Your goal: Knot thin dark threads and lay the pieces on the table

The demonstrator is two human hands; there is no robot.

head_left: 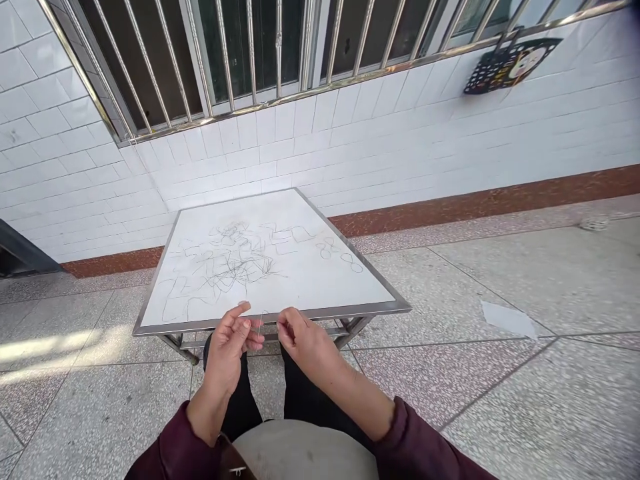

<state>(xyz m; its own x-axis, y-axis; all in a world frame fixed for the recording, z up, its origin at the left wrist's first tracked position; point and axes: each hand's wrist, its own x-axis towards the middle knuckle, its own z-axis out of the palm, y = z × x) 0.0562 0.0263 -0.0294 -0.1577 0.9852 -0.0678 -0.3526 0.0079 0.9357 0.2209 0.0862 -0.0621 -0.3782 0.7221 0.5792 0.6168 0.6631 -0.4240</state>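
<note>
A thin wire (260,324) shows beside the fingers of my left hand (231,343), whose thumb and index finger are pinched on it just in front of the table's near edge. To the right, my right hand (305,341) has its fingers curled together in a pinch; what it holds, if anything, is too small to make out. Beyond both hands, a tangle of thin dark wires (243,267) lies on the white tabletop (305,283). Several looped wires (327,250) lie on the table's right side.
The table has a grey metal rim (370,310). Behind it is a white tiled wall (380,147) with a barred window. A patterned bag (510,65) hangs from the bars at upper right. A white sheet (509,320) lies on the floor to the right.
</note>
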